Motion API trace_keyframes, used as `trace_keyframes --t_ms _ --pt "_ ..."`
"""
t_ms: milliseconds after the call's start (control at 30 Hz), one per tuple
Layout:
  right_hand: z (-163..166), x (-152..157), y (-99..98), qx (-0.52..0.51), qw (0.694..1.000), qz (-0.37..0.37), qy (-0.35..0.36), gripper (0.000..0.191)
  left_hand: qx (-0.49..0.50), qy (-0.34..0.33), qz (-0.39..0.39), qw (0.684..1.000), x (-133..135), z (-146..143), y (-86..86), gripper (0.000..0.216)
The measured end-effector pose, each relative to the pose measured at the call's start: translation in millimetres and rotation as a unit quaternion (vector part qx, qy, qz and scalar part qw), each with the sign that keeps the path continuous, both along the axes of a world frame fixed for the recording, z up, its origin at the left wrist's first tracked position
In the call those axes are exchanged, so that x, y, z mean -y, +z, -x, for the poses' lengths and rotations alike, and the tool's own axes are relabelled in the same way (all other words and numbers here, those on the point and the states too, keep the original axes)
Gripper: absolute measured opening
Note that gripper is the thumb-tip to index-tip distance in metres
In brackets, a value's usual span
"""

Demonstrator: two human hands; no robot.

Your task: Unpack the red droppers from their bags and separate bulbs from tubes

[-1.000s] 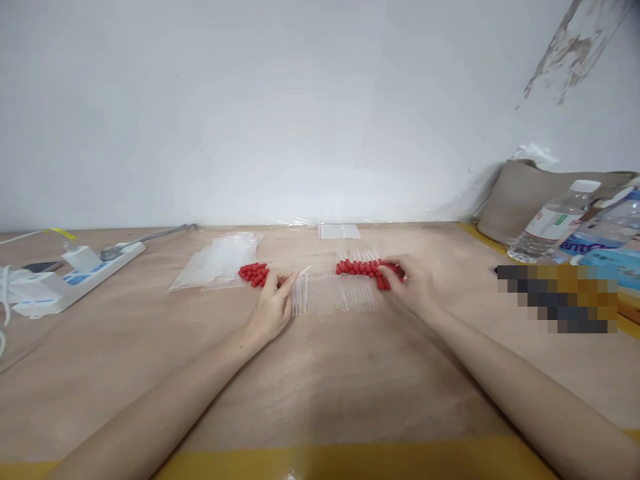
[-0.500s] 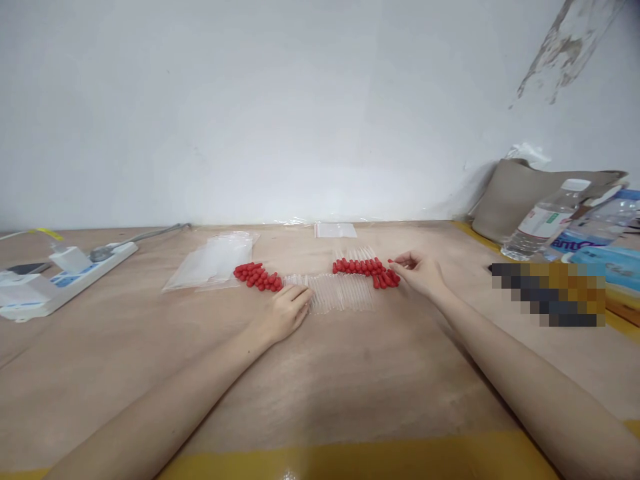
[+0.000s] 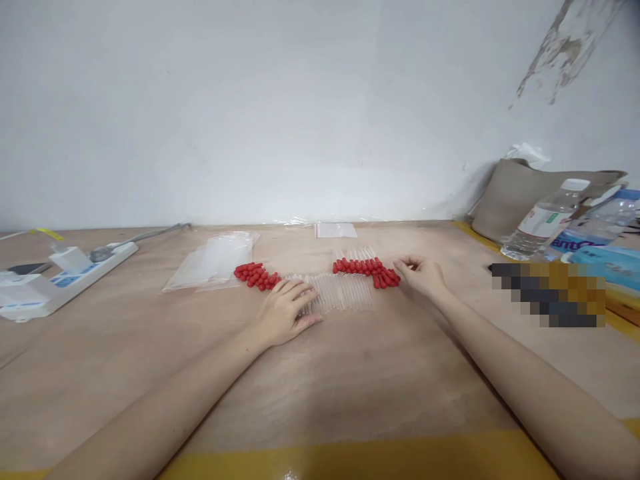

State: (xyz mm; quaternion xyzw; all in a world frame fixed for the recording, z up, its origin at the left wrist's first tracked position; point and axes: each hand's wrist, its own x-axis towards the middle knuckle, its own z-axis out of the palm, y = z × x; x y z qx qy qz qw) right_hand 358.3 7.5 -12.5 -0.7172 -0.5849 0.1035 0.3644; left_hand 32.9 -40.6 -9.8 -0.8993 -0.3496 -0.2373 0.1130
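Clear glass droppers (image 3: 345, 293) lie in a row on the wooden table, with red rubber bulbs bunched at the left end (image 3: 257, 275) and at the right end (image 3: 367, 270). My left hand (image 3: 286, 310) lies flat with spread fingers on the left part of the row, holding nothing. At the right end of the red bulbs rests my right hand (image 3: 421, 275), its fingers curled and pinched; what they hold, if anything, is too small to see.
Clear plastic bags (image 3: 213, 261) lie behind the left bulbs, and a small zip bag (image 3: 335, 230) sits near the wall. A white power strip (image 3: 60, 280) is at far left. A grey bag (image 3: 520, 193) and water bottles (image 3: 547, 220) stand at right.
My left hand put down the dropper it pinched, slid right and flattened onto the glass row. My right hand drew back from the right bulbs to their right end.
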Motion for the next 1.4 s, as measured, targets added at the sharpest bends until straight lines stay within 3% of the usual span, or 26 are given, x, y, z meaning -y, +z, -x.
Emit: trace_keyframes --t_ms 300,500,833,1000,1133,1200,1267,1400 --pt "22.9 -28.5 26.2 0.099 0.989 0.105 -0.023 0.030 -0.054 0.037 0.069 0.995 -2.6 3.7 1.2 0.045" --pt "40.8 -54.4 29.4 0.140 0.974 0.172 -0.045 0.029 -0.043 0.042 0.070 0.996 -1.8 4.1 -1.1 0.043" --pt "47.0 -60.9 30.4 0.119 0.979 0.143 -0.079 0.012 -0.012 0.027 0.041 0.999 -2.4 5.3 -5.2 0.039" --pt "49.3 -51.1 46.2 0.081 0.992 0.076 -0.059 0.024 0.007 0.025 0.015 1.000 -1.4 6.3 -4.8 0.039" --pt "64.7 -17.5 50.0 0.047 0.997 0.000 0.055 0.026 0.049 0.032 -0.034 0.998 1.3 4.1 -3.6 0.044" --pt "77.2 6.3 40.8 0.051 0.978 -0.092 0.179 0.023 0.071 0.030 -0.064 0.995 3.1 2.0 -2.9 0.046" --pt "89.8 29.0 25.5 0.119 0.943 -0.169 0.259 0.022 0.082 0.017 -0.085 0.993 4.5 -0.3 -2.2 0.046" --pt "107.1 54.9 -4.7 0.225 0.884 -0.280 0.300 0.015 0.074 -0.001 -0.090 0.993 3.2 -4.8 -1.1 0.034"
